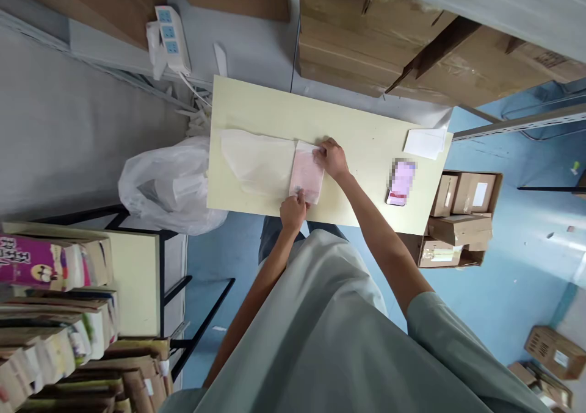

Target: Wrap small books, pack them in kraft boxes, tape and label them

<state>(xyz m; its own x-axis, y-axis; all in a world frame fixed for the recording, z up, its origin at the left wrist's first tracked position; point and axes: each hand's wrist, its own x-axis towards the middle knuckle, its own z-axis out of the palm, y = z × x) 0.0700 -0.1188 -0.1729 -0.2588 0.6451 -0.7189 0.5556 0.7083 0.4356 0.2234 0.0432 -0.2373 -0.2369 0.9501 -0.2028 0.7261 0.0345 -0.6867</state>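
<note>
Booklet (306, 174) sits pinched by left hand (293, 210) and right hand (333, 158), likely for steadiness, white sheet (262, 161) left of their grip.

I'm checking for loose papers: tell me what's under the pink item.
The table shows beside the pink item, and a whitish sheet reaches its left edge. What lies directly beneath is covered; I can't tell whether the sheet continues there.

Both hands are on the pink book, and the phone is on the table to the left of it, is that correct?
Not quite: the head view shows the phone on the table to the right of the pink book. The left hand and right hand do touch the book.
</note>
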